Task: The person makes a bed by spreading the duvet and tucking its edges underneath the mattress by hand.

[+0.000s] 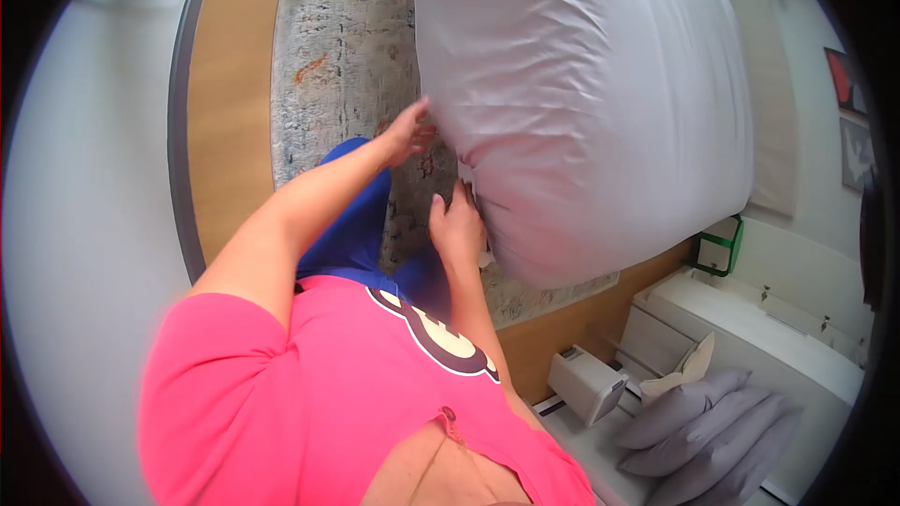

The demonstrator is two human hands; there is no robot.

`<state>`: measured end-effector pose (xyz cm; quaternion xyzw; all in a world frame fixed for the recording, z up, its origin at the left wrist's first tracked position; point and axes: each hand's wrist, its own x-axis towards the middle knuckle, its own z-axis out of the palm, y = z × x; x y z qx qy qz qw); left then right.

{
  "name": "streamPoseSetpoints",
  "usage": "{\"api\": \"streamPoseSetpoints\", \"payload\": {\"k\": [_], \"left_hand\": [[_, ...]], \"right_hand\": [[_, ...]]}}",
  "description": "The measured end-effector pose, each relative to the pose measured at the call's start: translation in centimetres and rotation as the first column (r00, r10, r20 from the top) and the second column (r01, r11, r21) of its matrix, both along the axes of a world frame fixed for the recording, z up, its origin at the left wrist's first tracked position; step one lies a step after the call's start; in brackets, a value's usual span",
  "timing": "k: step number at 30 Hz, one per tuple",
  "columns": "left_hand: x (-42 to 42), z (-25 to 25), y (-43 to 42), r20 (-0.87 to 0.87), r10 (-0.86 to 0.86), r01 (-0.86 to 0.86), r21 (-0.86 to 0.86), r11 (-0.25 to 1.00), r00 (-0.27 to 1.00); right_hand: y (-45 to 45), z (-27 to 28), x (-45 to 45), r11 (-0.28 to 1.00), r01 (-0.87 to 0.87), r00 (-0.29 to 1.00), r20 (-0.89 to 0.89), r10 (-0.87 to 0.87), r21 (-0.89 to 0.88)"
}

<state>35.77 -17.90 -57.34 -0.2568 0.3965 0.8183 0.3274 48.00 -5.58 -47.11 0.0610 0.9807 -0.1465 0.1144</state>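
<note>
A bed with a light grey-lilac fitted sheet (600, 112) fills the upper middle of the view. Creases in the sheet gather toward the near side edge of the mattress. My left hand (411, 133) is beside that edge, its fingers apart and nothing visibly held. Lower down, my right hand (457, 227) rests against the side of the mattress near the bunched sheet edge. Its thumb stands away from the fingers, which are partly hidden by the sheet.
A patterned rug (342, 47) lies beside the bed on a wooden floor (230, 103). At the lower right are stacked grey pillows (698, 412), a white bin (586, 384), a white dresser (778, 328) and a green-framed object (734, 245). Pictures (855, 155) hang at far right.
</note>
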Motion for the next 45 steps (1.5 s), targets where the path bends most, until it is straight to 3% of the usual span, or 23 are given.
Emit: {"api": "streamPoseSetpoints", "payload": {"k": [1, 2, 4, 6, 7, 10, 11, 13, 14, 16, 17, 19, 21, 23, 24, 29, 32, 35, 38, 41, 44, 45], "left_hand": [[-2.0, 1.7, -0.2, 0.15, 0.095, -0.115, 0.132, 0.985, 0.984], [-3.8, 2.2, -0.2, 0.107, 0.162, -0.183, 0.233, 0.955, 0.981], [-7.7, 2.6, 0.2, 0.048, 0.301, -0.291, 0.437, 0.851, 0.953], [-13.2, 2.2, 0.6, -0.019, 0.303, -0.27, 0.398, 0.877, 0.953], [-14.9, 2.2, 0.9, -0.048, 0.305, -0.266, 0.376, 0.888, 0.951], [-17.8, 8.0, 1.2, -0.139, 0.34, -0.282, 0.324, 0.903, 0.93], [-18.1, 7.5, 1.3, -0.365, 0.335, -0.296, 0.159, 0.942, 0.869], [-18.6, 6.2, 1.8, -0.737, 0.162, -0.396, -0.154, 0.905, 0.656], [-19.1, 5.1, 1.4, -0.731, -0.051, -0.383, -0.414, 0.826, 0.68], [-19.2, 2.1, -0.6, -0.539, -0.442, -0.327, -0.82, 0.47, 0.717], [-17.7, 0.9, -1.1, -0.579, -0.298, -0.437, -0.792, 0.426, 0.759], [-14.0, 0.5, -2.1, -0.681, -0.077, -0.656, -0.725, 0.208, 0.728], [-8.8, 1.8, -2.9, -0.831, -0.342, -0.764, -0.546, 0.345, 0.44], [-5.3, 2.5, -2.4, -0.741, -0.666, -0.601, -0.493, 0.629, -0.088], [-4.5, 3.1, -1.8, -0.688, -0.683, -0.511, -0.507, 0.694, -0.244], [-6.4, 3.1, 0.8, -0.507, -0.837, -0.681, -0.54, 0.495, -0.206], [-8.1, 2.2, 3.2, -0.401, -0.9, -0.553, -0.718, 0.423, -0.169], [-8.7, 2.5, 3.6, -0.42, -0.897, -0.562, -0.713, 0.42, -0.137], [-10.5, 7.3, 3.6, -0.009, -0.992, -0.242, -0.969, 0.04, -0.129], [-9.1, 3.8, 0.3, -0.345, -0.888, -0.441, -0.775, 0.452, -0.303], [-5.2, 2.9, -1.8, -0.551, -0.807, -0.425, -0.692, 0.584, -0.212], [-5.0, 3.0, -1.5, -0.538, -0.797, -0.472, -0.646, 0.6, -0.275]], "right_hand": [[-0.6, -0.2, -0.6, 0.999, -0.023, 0.993, -0.119, 0.02, -0.03], [-1.1, -0.4, -1.3, 0.997, -0.049, 0.971, -0.236, 0.035, -0.056], [-1.4, -1.0, -2.4, 0.992, 0.012, 0.969, -0.243, -0.043, -0.128], [-1.0, -2.7, -2.8, 0.995, -0.002, 0.945, -0.326, -0.033, -0.104], [-1.0, -2.6, -3.2, 0.983, -0.019, 0.954, -0.297, -0.038, -0.185], [-0.5, -2.6, -3.8, 0.953, -0.074, 0.971, -0.238, 0.002, -0.295], [-0.6, -2.7, -4.1, 0.965, -0.069, 0.963, -0.27, -0.003, -0.255], [-1.1, -3.3, -4.9, 0.985, -0.051, 0.944, -0.331, -0.007, -0.168], [-1.5, -3.2, -5.6, 0.982, 0.011, 0.949, -0.309, -0.069, -0.187], [-2.6, -2.4, -6.5, 0.964, 0.139, 0.946, -0.259, -0.197, -0.225], [-2.8, -2.1, -6.5, 0.968, 0.142, 0.946, -0.258, -0.194, -0.208], [-2.9, -1.8, -6.9, 0.973, 0.145, 0.944, -0.268, -0.191, -0.182], [-2.7, -2.3, -7.4, 0.986, 0.133, 0.953, -0.261, -0.155, -0.102], [-2.7, -2.7, -6.9, 0.99, 0.123, 0.958, -0.254, -0.137, -0.068], [-2.6, -2.4, -7.1, 0.991, 0.113, 0.955, -0.267, -0.129, -0.075], [-2.3, -2.1, -8.9, 0.99, 0.133, 0.971, -0.194, -0.139, -0.043], [-2.7, -1.1, -10.4, 0.982, 0.188, 0.977, -0.102, -0.19, -0.022], [-3.1, -0.7, -12.1, 0.974, 0.213, 0.976, 0.022, -0.216, 0.074], [-2.8, -1.5, -13.3, 0.971, 0.151, 0.988, -0.014, -0.151, 0.184], [-2.1, -2.0, -13.7, 0.964, 0.075, 0.996, -0.071, -0.059, 0.254], [-2.2, -2.3, -11.7, 0.954, 0.028, 0.99, -0.138, 0.014, 0.299], [-2.1, -1.9, -11.2, 0.96, 0.033, 0.99, -0.142, 0.007, 0.278]]}}
